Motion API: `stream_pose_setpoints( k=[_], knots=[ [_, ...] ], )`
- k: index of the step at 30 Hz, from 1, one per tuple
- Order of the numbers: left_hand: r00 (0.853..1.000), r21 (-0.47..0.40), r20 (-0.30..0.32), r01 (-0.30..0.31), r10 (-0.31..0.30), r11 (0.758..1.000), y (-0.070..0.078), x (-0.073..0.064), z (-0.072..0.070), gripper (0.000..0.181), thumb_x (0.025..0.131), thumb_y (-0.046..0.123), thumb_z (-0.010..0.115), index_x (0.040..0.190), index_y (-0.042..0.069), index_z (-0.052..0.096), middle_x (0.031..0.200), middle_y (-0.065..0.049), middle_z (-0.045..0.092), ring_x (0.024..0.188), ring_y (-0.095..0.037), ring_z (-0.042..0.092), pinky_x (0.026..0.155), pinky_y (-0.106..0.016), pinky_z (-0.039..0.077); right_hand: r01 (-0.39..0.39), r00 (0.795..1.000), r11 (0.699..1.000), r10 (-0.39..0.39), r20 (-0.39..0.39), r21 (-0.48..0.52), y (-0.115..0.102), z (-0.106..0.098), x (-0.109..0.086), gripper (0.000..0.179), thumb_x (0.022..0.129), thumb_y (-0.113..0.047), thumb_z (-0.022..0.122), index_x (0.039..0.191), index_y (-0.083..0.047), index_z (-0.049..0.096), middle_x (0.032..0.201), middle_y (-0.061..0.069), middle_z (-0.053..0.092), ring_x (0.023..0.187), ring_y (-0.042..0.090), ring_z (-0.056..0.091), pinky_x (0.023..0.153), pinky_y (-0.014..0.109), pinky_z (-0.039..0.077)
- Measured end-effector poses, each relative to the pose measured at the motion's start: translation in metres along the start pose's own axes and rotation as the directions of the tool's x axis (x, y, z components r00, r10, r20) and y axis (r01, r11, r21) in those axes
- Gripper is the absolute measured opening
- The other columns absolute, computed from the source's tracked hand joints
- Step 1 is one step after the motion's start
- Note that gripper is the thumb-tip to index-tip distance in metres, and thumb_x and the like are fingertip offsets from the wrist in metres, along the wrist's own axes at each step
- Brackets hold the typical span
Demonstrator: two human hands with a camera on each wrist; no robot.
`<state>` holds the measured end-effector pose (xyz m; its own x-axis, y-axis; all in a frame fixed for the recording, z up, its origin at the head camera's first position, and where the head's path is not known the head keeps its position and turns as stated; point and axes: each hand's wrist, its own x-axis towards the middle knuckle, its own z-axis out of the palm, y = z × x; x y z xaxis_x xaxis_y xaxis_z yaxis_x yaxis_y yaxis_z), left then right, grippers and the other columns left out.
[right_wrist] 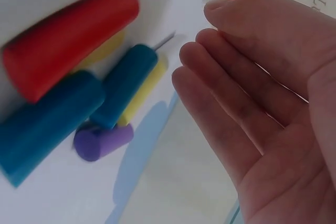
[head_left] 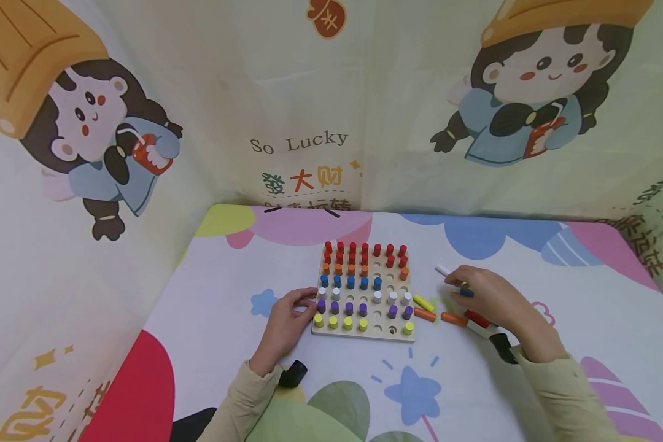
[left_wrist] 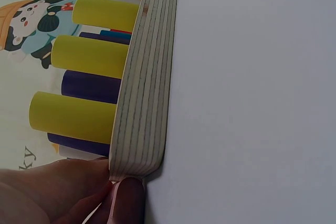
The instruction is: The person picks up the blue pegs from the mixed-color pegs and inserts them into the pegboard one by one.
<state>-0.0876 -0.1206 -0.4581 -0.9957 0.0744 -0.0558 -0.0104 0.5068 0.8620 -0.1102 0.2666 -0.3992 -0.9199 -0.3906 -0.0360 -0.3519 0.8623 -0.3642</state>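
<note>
A wooden pegboard [head_left: 364, 335] stands on the table, filled with rows of red, orange, blue, white, purple and yellow pegs; several holes are bare, mostly right of centre. At its left edge, my left hand [head_left: 287, 319] holds the near corner between thumb and finger. My right hand [head_left: 488, 298] hovers right of the board, over loose pegs, its fingers loosely bent and nothing between them in the right wrist view. Close by its fingertips lie a white peg [head_left: 441, 269] and a blue peg [head_left: 466, 292]. Below the hand are a red peg [right_wrist: 73, 40] and a purple peg [right_wrist: 102, 142].
Between board and right hand lie a yellow peg [head_left: 423, 302] and orange pegs [head_left: 453, 319]. Another white peg [head_left: 477, 329] rests below the right hand. A printed cloth [head_left: 243, 264] covers the table, and a patterned curtain [head_left: 398, 123] hangs behind.
</note>
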Motion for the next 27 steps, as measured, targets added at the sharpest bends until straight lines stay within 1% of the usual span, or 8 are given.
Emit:
stream_pose_setpoints(
  k=[5,12,19,23,27],
  knots=[
    [1.0,-0.007,0.002,-0.003,0.003,1.0,0.001,-0.001,0.0,0.033,0.095,0.012,0.067,0.128,0.01,0.065,0.113,-0.006,0.069,0.092,-0.016,0.067,0.077,-0.029,0.058,-0.007,1.0,1.0,0.007,-0.014,-0.012,0.006,-0.001,-0.004,0.028,0.081,-0.005,0.077,0.108,0.0,0.072,0.103,0.01,0.071,0.096,0.03,0.066,0.087,0.054,0.054],
    [1.0,0.002,0.0,0.005,-0.005,1.0,0.001,-0.001,0.0,0.033,0.095,0.013,0.067,0.128,0.011,0.065,0.114,-0.006,0.069,0.093,-0.016,0.066,0.077,-0.029,0.058,0.004,0.999,1.0,-0.004,-0.033,-0.014,0.013,-0.001,-0.007,0.026,0.08,-0.006,0.079,0.104,0.0,0.072,0.099,0.009,0.071,0.092,0.028,0.067,0.085,0.052,0.055],
    [1.0,0.007,-0.001,0.006,-0.006,1.0,0.001,-0.001,0.0,0.033,0.095,0.013,0.067,0.128,0.011,0.065,0.113,-0.005,0.069,0.093,-0.016,0.066,0.077,-0.029,0.058,-0.013,1.0,0.999,0.012,-0.025,-0.029,0.016,0.001,-0.009,0.026,0.079,-0.008,0.081,0.103,0.0,0.072,0.098,0.01,0.071,0.089,0.028,0.066,0.083,0.051,0.055],
    [1.0,0.008,0.002,0.0,0.0,1.0,0.001,-0.001,0.0,0.033,0.095,0.013,0.067,0.128,0.01,0.065,0.115,-0.006,0.069,0.093,-0.016,0.066,0.077,-0.029,0.058,-0.009,1.0,1.0,0.009,-0.025,-0.027,0.018,0.001,-0.01,0.026,0.079,-0.007,0.08,0.102,0.002,0.072,0.095,0.01,0.071,0.086,0.026,0.066,0.081,0.05,0.056],
    [1.0,0.004,0.0,0.014,-0.014,1.0,0.002,-0.001,0.0,0.034,0.094,0.013,0.068,0.128,0.011,0.065,0.116,-0.004,0.068,0.092,-0.015,0.066,0.076,-0.028,0.058,-0.005,1.0,1.0,0.005,-0.021,-0.019,0.021,0.002,-0.011,0.024,0.08,-0.006,0.08,0.102,0.002,0.072,0.094,0.01,0.071,0.086,0.026,0.066,0.08,0.05,0.056]
  ],
)
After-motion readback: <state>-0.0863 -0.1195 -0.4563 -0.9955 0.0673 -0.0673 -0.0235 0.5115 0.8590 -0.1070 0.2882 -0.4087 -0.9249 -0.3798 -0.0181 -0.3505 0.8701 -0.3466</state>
